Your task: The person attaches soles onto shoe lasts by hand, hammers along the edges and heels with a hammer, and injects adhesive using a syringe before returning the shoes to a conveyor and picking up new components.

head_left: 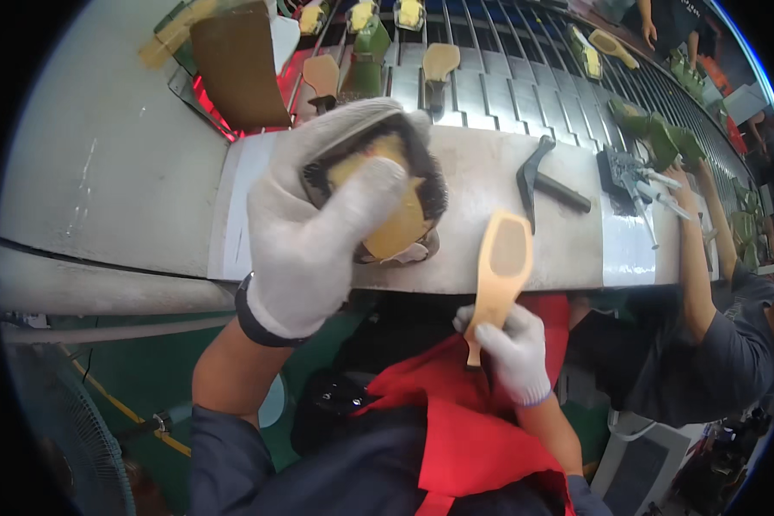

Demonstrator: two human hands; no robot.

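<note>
My left hand, in a white glove, is closed around a shoe upper with a dark, fuzzy rim and a yellowish underside. The thumb presses across that underside, and the fingers wrap behind it, partly hidden. It is held over the near edge of the workbench. Lower and to the right, my right hand, also gloved, grips a tan shoe sole by its narrow end. The sole's broad end, with a greyish-brown patch, points up and away from me. The two pieces are apart.
A hammer lies on the bench. Beyond runs a slatted conveyor carrying soles and green shoe lasts. At right, a co-worker's hands are near a dark block with tools. A fan stands lower left.
</note>
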